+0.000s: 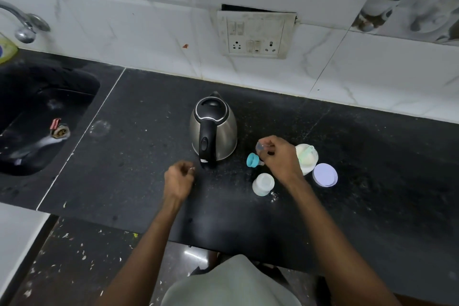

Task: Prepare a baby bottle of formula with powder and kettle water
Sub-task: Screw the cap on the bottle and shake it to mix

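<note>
Left hand [179, 177] hangs loosely curled just left of the kettle [213, 129] handle, grip empty. Kettle upright mid-surface [139, 146]; a rushed grab could slosh hot water. Teal nipple ring [252, 159] lies beside the open bottle [263, 184]. Right hand [279, 156] pinches a small clear piece, maybe the scoop or cap, can't tell. Powder tub [308, 156] open, lid [325, 174] off; the wrist could knock the bottle or spill powder.

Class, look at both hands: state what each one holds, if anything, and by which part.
The right hand pinches a small clear cap by its edge, between thumb and fingertips. The left hand hangs loosely curled near the kettle handle, holding nothing.
</note>
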